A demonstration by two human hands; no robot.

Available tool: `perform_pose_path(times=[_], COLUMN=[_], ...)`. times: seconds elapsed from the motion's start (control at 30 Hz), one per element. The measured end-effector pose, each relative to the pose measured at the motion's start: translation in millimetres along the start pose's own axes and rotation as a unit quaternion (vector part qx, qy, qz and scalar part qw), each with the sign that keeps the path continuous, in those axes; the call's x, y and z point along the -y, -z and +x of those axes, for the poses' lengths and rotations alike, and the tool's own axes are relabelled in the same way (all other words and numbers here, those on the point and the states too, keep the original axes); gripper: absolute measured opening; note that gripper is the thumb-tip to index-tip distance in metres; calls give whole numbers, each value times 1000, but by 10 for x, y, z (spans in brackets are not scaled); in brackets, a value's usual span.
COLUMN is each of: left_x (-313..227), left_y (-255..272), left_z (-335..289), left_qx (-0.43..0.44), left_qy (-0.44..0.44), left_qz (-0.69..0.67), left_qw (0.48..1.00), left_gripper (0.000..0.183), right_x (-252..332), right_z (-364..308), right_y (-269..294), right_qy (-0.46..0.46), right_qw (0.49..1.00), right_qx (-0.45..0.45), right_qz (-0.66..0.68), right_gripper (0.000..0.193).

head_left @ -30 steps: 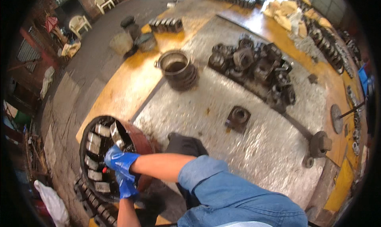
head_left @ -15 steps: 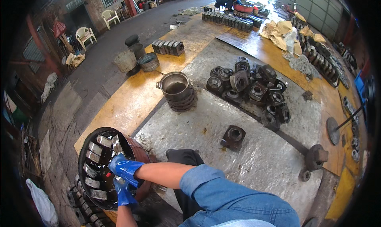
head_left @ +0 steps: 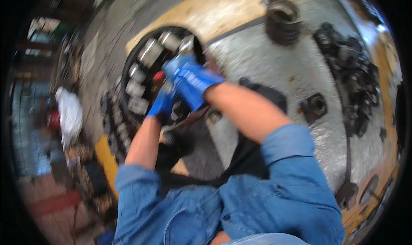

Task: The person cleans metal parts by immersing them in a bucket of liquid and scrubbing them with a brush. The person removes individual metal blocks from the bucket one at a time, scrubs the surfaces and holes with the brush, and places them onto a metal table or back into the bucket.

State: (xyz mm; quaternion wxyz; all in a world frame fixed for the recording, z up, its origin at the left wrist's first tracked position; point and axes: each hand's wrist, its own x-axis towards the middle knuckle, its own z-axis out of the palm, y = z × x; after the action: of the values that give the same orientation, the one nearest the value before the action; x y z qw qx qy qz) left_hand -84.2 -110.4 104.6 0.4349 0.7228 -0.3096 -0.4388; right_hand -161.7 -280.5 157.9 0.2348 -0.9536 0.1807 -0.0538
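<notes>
A round drum [head_left: 125, 75] with a dark rim stands in front of me. Inside it, pale metal blocks [head_left: 150, 52] sit around the wall, with dark, wet-looking gaps between them. Over the drum my two hands, in blue rubber gloves, are close together. My right hand [head_left: 183, 75] is closed near the far blocks, while my left hand [head_left: 165, 100] is closed just below and nearer to me. A small red piece [head_left: 159, 76] shows beside the gloves. Motion blur hides what it belongs to and what the fingers grip.
Dark metal parts [head_left: 118, 125] line up left of the drum. Stacked pots [head_left: 282, 24] stand beyond it on the right. A single block with a hole [head_left: 315, 107] lies on the metal sheet [head_left: 274, 69], and a heap of dark parts [head_left: 354, 73] sits farther right. A white sack [head_left: 69, 116] is at left.
My view has swung down and to the left, so the drum appears higher and nearer the middle. Both gloved hands remain together over the drum.
</notes>
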Motion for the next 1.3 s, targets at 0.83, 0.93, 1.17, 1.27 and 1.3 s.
perform_pose_path(times=[0.83, 0.93, 1.17, 1.27, 1.3], left_x=[-200, 87, 894, 570, 730], left_y=[800, 893, 1079, 616, 659], left_z=[868, 836, 966, 781, 780], left_qx=[-157, -143, -142, -187, -213], left_qy=[224, 191, 181, 116, 109], left_qz=[13, -7, -292, -163, -295], left_qw=[962, 971, 928, 962, 925], left_gripper=[48, 52, 68, 67, 63], right_x=[-105, -111, -69, -235, -203], right_z=[-225, -205, -158, -116, -101], right_y=[537, 523, 334, 175, 159], right_qy=[-93, -79, -63, -66, -59], right_qw=[993, 994, 997, 996, 995], right_qx=[28, 29, 6, -38, -44], right_qz=[73, 64, 46, 55, 61], right_gripper=[29, 29, 27, 25, 25])
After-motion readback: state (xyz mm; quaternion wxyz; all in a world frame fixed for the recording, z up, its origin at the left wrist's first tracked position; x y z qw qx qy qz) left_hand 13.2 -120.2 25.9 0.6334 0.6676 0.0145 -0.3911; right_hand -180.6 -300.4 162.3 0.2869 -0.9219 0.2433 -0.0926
